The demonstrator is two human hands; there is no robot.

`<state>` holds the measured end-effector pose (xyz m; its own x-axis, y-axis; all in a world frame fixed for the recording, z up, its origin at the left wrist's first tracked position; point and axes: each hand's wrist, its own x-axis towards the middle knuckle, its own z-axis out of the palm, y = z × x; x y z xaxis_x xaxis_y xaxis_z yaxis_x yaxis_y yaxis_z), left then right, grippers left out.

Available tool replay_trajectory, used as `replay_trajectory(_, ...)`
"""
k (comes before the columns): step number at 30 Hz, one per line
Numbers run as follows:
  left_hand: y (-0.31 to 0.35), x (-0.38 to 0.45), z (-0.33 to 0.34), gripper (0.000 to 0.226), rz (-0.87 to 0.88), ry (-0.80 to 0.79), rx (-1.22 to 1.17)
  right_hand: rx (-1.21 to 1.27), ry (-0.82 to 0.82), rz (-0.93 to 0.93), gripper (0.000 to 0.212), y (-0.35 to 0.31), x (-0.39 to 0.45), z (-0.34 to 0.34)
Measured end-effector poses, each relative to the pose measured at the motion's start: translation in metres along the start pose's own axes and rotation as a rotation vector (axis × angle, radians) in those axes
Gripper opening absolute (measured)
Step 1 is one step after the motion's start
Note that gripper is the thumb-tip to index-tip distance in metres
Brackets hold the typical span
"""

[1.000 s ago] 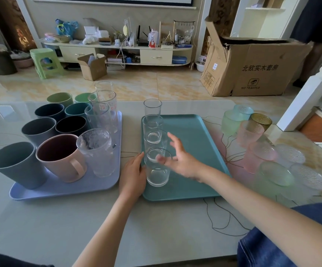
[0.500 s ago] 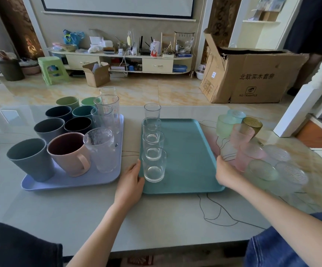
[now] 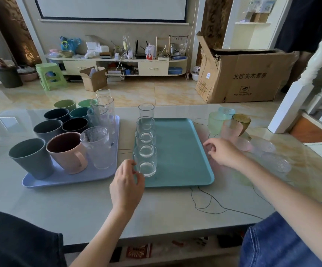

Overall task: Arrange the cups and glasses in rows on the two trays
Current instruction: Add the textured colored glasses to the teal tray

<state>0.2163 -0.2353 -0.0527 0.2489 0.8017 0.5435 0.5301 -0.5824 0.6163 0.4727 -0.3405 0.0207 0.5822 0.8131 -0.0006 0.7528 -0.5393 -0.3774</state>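
A teal tray (image 3: 177, 151) lies mid-table with three clear glasses (image 3: 145, 160) in a row along its left side; another clear glass (image 3: 146, 111) stands on the table just beyond it. My left hand (image 3: 126, 183) rests at the tray's near-left corner, fingers loosely curled beside the nearest glass. My right hand (image 3: 221, 151) hovers at the tray's right edge, fingers loosely curled, holding nothing I can see. A lavender tray (image 3: 64, 180) on the left carries several coloured cups, a pink mug (image 3: 67, 151) and tall clear glasses (image 3: 96, 149).
Tinted textured glasses stand on the table right of the teal tray: green (image 3: 215, 122), pink (image 3: 230, 130), amber (image 3: 241, 122), with pale ones (image 3: 276, 163) nearer. Two green cups (image 3: 65, 104) stand behind the lavender tray. A cardboard box (image 3: 252, 78) sits on the floor beyond.
My right hand left the nearest clear glass and moved right to the teal tray's right edge. My left hand stayed at the near-left corner and its fingers curled. The view tilted up.
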Motion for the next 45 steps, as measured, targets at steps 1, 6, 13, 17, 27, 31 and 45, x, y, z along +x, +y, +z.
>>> replay_trajectory(1, 0.009, 0.003, 0.001, 0.018, 0.093, 0.002, -0.001, 0.009, 0.035, -0.021, 0.03, 0.001, -0.002, -0.012)
replay_trajectory(6, 0.079, 0.025, 0.031, 0.019, 0.379, -0.22, -0.019, 0.017, 0.189, 0.073, 0.029, 0.047, -0.01, -0.064)
replay_trajectory(13, 0.188, 0.043, 0.113, 0.044, 0.54, -0.653, -0.018, 0.055, 0.177, 0.282, 0.038, 0.106, -0.024, -0.095)
replay_trajectory(17, 0.203, 0.054, 0.149, 0.058, 0.745, -0.834, 0.137, 0.006, -0.022, 0.33, 0.049, 0.117, -0.027, -0.091)
replay_trajectory(27, 0.182, 0.062, 0.182, 0.013, 0.752, -0.71, 0.058, -0.298, -0.023, 0.148, 0.028, 0.082, -0.016, -0.067)
replay_trajectory(31, 0.171, 0.067, 0.162, 0.014, 0.718, -0.663, 0.021, -0.436, -0.103, 0.147, 0.034, 0.082, -0.006, -0.056)
replay_trajectory(45, 0.111, 0.192, 0.113, 0.018, 0.411, -0.491, 0.24, -0.137, 0.188, 0.036, 0.006, 0.015, 0.033, -0.047)
